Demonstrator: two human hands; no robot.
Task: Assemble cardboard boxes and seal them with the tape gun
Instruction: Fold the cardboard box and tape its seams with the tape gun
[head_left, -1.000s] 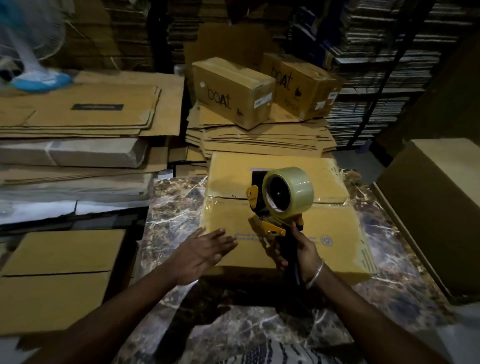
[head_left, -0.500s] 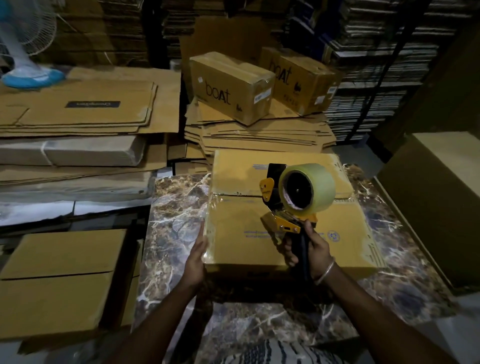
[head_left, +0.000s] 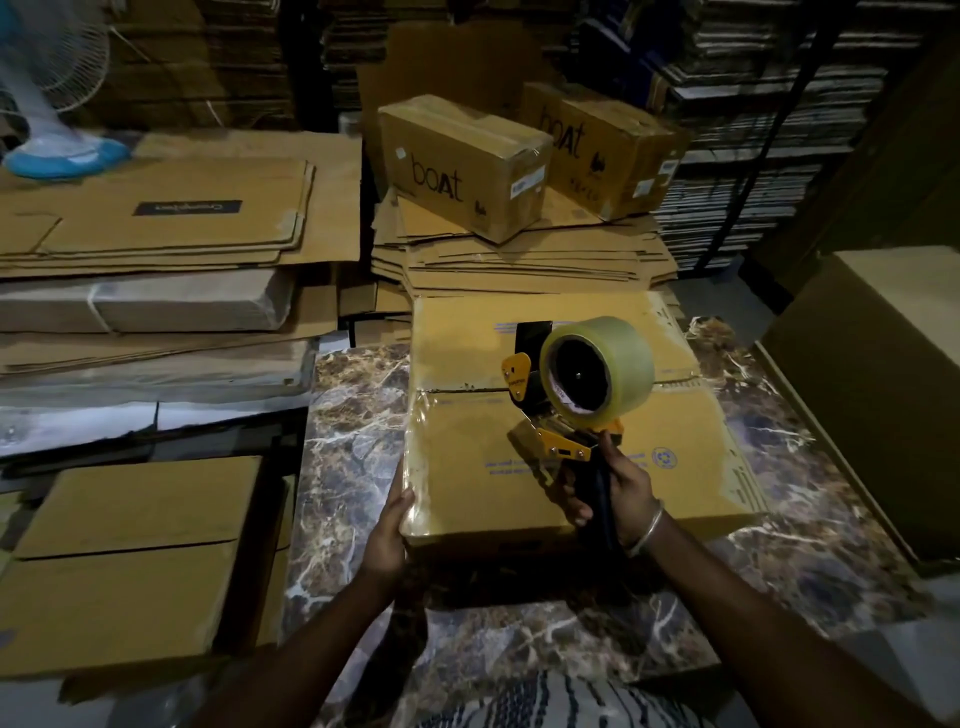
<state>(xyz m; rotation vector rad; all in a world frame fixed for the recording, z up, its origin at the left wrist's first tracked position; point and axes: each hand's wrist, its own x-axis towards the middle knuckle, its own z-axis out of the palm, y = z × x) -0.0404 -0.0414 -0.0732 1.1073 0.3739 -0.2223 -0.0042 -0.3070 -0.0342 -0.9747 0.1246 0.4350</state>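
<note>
We are sliding our left hand (head_left: 390, 530) off the top of the big flat brown cardboard box (head_left: 519, 467) on the marble table (head_left: 353, 447), fingers together against its near left corner. That steadies it for taping. Our right hand (head_left: 621, 488) is clamping the yellow and black tape gun (head_left: 566, 395) above the middle seam, where we are seeing no tape yet.

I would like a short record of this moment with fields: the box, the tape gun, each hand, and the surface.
box: cardboard box lies flat on the table, centre seam showing, glossy tape along its left edge
tape gun: tape gun held upright above the box, clear roll mounted
left hand: left hand against the box's near left corner
right hand: right hand grips the gun's handle
surface: marble-patterned table
</note>
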